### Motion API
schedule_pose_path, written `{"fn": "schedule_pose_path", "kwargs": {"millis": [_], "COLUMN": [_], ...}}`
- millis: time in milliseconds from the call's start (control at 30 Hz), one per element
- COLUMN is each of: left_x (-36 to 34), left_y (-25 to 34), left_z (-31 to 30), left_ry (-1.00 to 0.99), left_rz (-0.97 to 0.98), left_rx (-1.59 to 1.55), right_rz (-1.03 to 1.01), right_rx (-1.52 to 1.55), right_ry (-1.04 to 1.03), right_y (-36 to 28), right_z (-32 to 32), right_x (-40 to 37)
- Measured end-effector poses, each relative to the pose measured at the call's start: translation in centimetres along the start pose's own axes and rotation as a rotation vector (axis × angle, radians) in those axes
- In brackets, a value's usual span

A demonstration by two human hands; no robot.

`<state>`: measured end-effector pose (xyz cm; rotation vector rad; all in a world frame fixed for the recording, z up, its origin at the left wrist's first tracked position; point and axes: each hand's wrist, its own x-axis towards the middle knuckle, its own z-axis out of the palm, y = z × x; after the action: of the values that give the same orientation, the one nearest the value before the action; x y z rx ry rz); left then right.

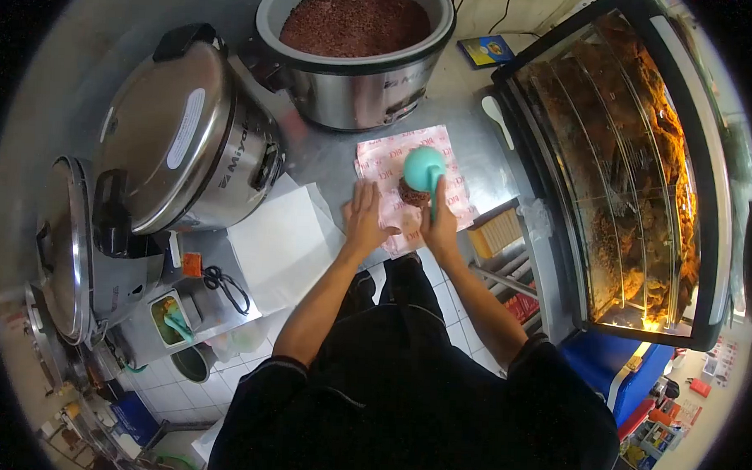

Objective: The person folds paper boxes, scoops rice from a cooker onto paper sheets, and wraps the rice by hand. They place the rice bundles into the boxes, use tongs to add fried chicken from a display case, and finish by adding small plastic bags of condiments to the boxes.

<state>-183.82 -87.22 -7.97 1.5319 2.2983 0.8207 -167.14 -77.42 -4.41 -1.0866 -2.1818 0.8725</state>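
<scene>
My right hand is closed around the handle of a turquoise scoop, its round bowl turned upside down over the printed paper. A small mound of dark reddish-brown rice shows beside and below the scoop on the pink-and-white printed paper. My left hand lies with its fingers apart on the left part of that paper and holds nothing. The paper rests on a steel counter.
An open cooker full of rice stands behind the paper. Closed cookers, one large, stand at the left, near white sheets. A lit glass food cabinet is at the right; a white spoon lies beside it.
</scene>
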Motion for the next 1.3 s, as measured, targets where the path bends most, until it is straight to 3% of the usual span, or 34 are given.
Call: {"fn": "schedule_pose_path", "kwargs": {"millis": [33, 100, 167, 200, 300, 333, 433, 467, 533, 633, 800, 833, 900, 1000, 1200, 1300], "left_x": [-1.9, -6.6, -10.7, -12.5, -14.2, -14.2, -12.5, -11.4, -8.6, -4.9, -4.9, -4.5, -4.6, -4.3, -3.2, -2.2], "left_y": [0.2, -0.2, 1.0, 1.4, 1.7, 1.7, 3.0, 3.6, 5.5, 7.1, 6.0, 6.7, 6.3, 7.1, 7.8, 8.6], "left_z": [-0.1, -0.3, -3.2, -4.0, -4.4, -4.2, -1.5, -0.5, 1.2, 2.6, 5.9, 5.4, 5.7, 5.2, 4.1, 3.1], "left_ry": [0.133, 0.320, 0.382, 0.313, 0.045, -0.055, -0.032, -0.024, 0.042, 0.006, -0.052, 0.009, -0.011, 0.017, 0.052, 0.056], "left_rz": [-0.011, -0.233, -0.190, -0.242, -0.284, -0.280, -0.139, -0.105, 0.006, 0.098, 0.144, 0.182, 0.156, 0.052, -0.152, -0.185], "left_rx": [-0.064, -0.283, -0.284, -0.356, -0.464, -0.481, -0.338, -0.301, -0.200, -0.042, 0.104, 0.058, 0.033, -0.016, -0.057, -0.019], "right_rz": [-0.102, -0.189, -0.162, -0.155, -0.288, -0.255, -0.187, -0.195, -0.173, -0.337, -0.602, -0.651, -0.716, -0.548, -0.575, -0.559], "right_rx": [0.049, 0.148, 0.190, 0.178, -0.036, 0.012, 0.028, -0.042, -0.047, -0.351, -0.368, -0.378, -0.364, -0.118, -0.140, -0.087], "right_ry": [-0.001, -0.138, -0.369, -0.459, -0.382, -0.323, -0.210, -0.215, -0.225, -0.402, -0.614, -0.639, -0.647, -0.620, -0.638, -0.505], "right_y": [-1.5, -3.2, -4.4, -5.2, -6.5, -6.1, 0.1, 4.4, 6.3, 8.5, 14.3, 15.3, 15.5, 13.0, 13.3, 13.1], "right_z": [0.9, 3.8, 7.8, 9.4, 11.6, 11.2, 7.2, 5.1, -2.7, -8.6, -9.1, -8.8, -9.0, -9.9, -9.3, -9.1], "right_x": [0.0, -0.2, -0.7, -0.6, -0.6, -0.4, -0.8, -1.4, -0.1, 1.9, 3.2, 3.0, 3.1, 4.3, 6.0, 6.8]}}
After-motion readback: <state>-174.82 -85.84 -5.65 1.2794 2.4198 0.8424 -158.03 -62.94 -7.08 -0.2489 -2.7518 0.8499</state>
